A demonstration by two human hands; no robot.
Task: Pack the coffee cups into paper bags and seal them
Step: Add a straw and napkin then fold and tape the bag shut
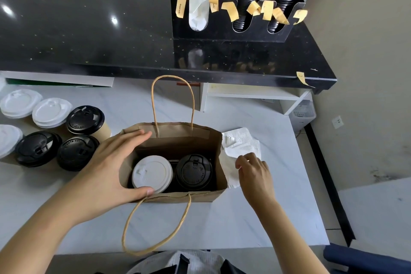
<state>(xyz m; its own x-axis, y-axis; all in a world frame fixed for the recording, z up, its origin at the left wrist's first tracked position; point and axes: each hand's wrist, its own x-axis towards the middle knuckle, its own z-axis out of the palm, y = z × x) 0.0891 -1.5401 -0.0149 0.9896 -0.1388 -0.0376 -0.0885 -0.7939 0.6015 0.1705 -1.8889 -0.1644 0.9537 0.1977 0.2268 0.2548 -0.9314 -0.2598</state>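
The brown paper bag (178, 138) is standing open on the white table (255, 218), and two cups are sitting side by side inside it, one with a white lid (152, 173) and one with a black lid (194, 171). The left hand (111, 167) is spreading wide over the bag's left edge, fingers along the far rim and thumb on the near rim. The right hand (255, 173) is pinching the white napkins (239, 147) lying just beside the bag, with curled fingers.
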